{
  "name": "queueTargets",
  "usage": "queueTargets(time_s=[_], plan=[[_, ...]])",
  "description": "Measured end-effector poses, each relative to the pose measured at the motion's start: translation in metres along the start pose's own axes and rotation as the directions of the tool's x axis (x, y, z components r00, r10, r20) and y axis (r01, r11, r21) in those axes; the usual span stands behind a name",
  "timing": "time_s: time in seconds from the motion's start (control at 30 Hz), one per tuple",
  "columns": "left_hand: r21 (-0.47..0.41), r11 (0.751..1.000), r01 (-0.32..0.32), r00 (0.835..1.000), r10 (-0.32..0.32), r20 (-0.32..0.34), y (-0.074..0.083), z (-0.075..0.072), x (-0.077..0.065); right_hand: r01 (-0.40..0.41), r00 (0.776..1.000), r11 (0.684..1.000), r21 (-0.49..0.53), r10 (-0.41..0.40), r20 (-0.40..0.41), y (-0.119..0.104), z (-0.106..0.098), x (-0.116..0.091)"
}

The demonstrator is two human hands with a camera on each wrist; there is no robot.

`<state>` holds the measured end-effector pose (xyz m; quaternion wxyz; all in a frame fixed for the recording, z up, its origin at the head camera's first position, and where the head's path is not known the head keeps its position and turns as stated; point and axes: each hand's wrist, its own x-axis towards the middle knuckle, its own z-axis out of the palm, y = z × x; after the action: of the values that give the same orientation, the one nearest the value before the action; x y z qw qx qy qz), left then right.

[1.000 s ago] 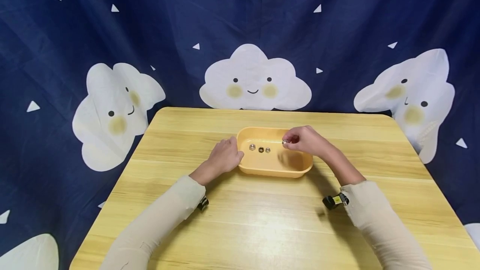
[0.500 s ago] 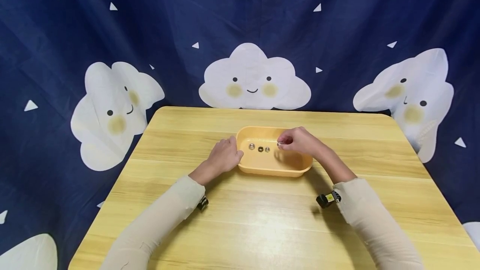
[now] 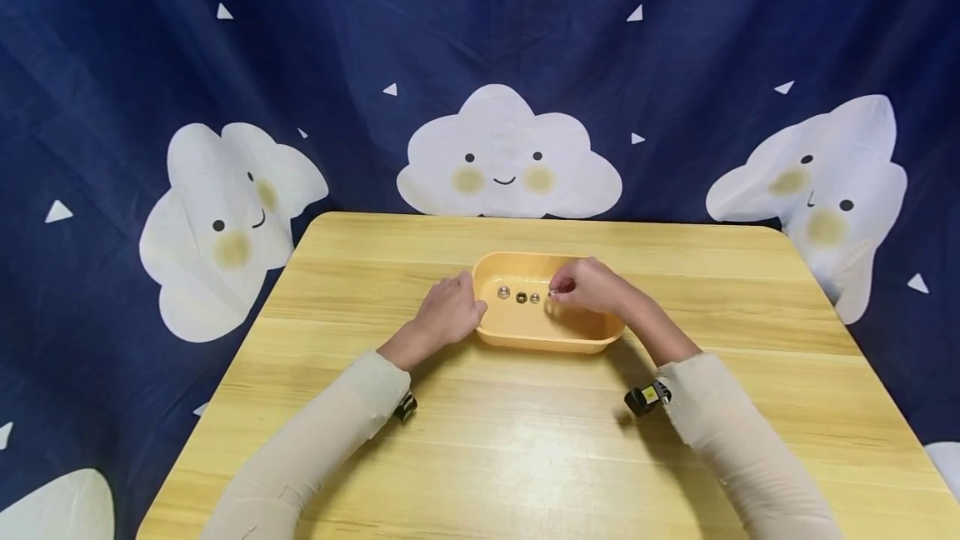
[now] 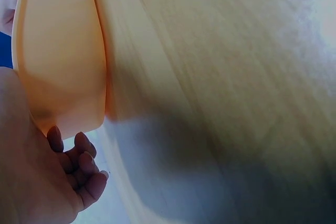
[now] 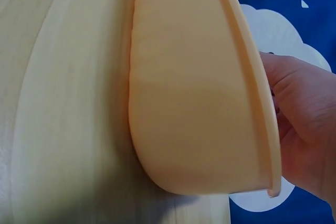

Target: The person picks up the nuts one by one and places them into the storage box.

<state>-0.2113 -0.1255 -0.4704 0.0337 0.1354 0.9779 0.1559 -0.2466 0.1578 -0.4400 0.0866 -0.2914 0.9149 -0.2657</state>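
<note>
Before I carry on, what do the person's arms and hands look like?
Both arms wear long, pale beige sleeves. The left hand and right hand wear no gloves. A small black device shows below the left cuff; a black unit with a yellow patch sits at the right cuff.

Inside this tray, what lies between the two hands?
From the left hand to the right hand: a larger silver nut, a dark nut and a smaller silver nut, in the light-orange tray. The head view shows this.
</note>
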Motion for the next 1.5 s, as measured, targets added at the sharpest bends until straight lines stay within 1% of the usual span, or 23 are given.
queueTargets(time_s=[0.2,0.33,0.43,0.57,0.7,0.77,0.93,1.2,1.5], plan=[[0.007,1.000,0.009,1.000,-0.009,0.009,0.000,0.000,0.000,0.025,1.000,0.995,-0.098,-0.025,0.004,-0.001,0.004,0.003],[0.009,1.000,0.009,1.000,-0.009,0.005,-0.001,0.001,0.000,0.012,1.000,0.997,-0.078,-0.009,0.028,0.000,0.007,0.004],[0.006,1.000,0.008,1.000,-0.008,0.002,-0.001,0.001,0.000,0.004,0.999,0.999,-0.043,-0.002,0.050,0.000,0.009,0.004],[0.004,1.000,0.011,1.000,-0.011,0.003,-0.001,0.001,0.000,0.013,0.998,0.999,-0.030,-0.012,0.055,0.000,0.013,0.005],[0.008,1.000,0.012,1.000,-0.013,0.007,-0.001,0.001,0.000,0.024,0.998,0.998,-0.050,-0.021,0.065,0.000,0.016,0.005],[0.009,1.000,0.011,1.000,-0.011,0.006,-0.001,0.000,0.000,0.015,0.997,0.999,-0.052,-0.011,0.071,-0.001,0.017,0.005],[0.002,1.000,0.005,1.000,-0.005,-0.001,-0.001,0.000,0.000,0.006,0.998,0.998,-0.057,-0.002,0.061,-0.001,0.020,0.004],[-0.005,1.000,-0.004,1.000,0.004,-0.008,-0.001,0.001,0.000,0.022,0.999,0.997,-0.072,-0.019,0.051,0.001,0.023,0.004],[0.003,1.000,-0.006,1.000,0.006,-0.007,-0.001,0.001,0.001,0.004,0.998,0.997,-0.074,0.000,0.059,-0.001,0.024,0.003]])
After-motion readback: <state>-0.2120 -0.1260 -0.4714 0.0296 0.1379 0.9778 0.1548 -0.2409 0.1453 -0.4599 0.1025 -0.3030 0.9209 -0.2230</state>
